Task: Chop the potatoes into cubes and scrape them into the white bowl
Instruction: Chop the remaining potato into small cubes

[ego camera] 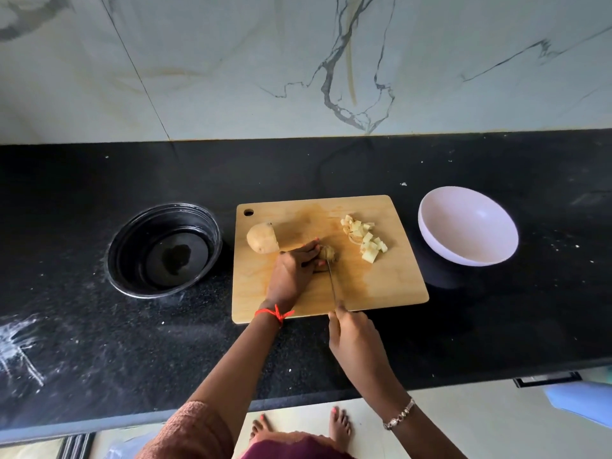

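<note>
A wooden cutting board (390,286) lies on the black counter. My left hand (293,273) holds a small potato piece (329,252) down at the board's middle. My right hand (352,332) grips a knife (331,281) at the board's near edge, its thin blade running up to the potato piece. A half potato with skin (261,239) rests to the left of my left hand. A pile of pale potato cubes (364,238) sits at the board's right side. The white bowl (467,226) stands right of the board and holds nothing.
A black round bowl (164,250) stands left of the board, with a dark wet patch at its bottom. The marble wall rises behind the counter. White smears mark the counter's near left. The counter's front edge runs below my arms, with my feet on the floor.
</note>
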